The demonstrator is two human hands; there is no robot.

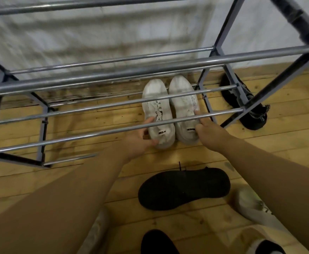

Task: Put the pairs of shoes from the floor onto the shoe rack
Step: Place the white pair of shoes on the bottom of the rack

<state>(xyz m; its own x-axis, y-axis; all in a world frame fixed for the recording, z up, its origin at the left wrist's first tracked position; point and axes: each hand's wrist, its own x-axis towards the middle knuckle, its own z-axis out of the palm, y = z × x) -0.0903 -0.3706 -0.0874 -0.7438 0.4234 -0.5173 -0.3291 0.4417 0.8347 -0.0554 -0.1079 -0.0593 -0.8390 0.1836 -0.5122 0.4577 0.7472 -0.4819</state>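
Observation:
Two white sneakers lie side by side, toes toward the wall, on the lowest bars of the grey metal shoe rack (113,107). My left hand (141,138) grips the heel end of the left white sneaker (156,99). My right hand (209,132) grips the heel side of the right white sneaker (184,99). A rack bar crosses in front of both shoes and my fingers. One black shoe (185,187) lies on the wooden floor just behind my hands.
Another black shoe (249,107) lies on the floor outside the rack's right leg. A pale sneaker (250,204) lies at the lower right. A dark shoe toe (157,242) shows at the bottom edge. A white wall stands behind the rack.

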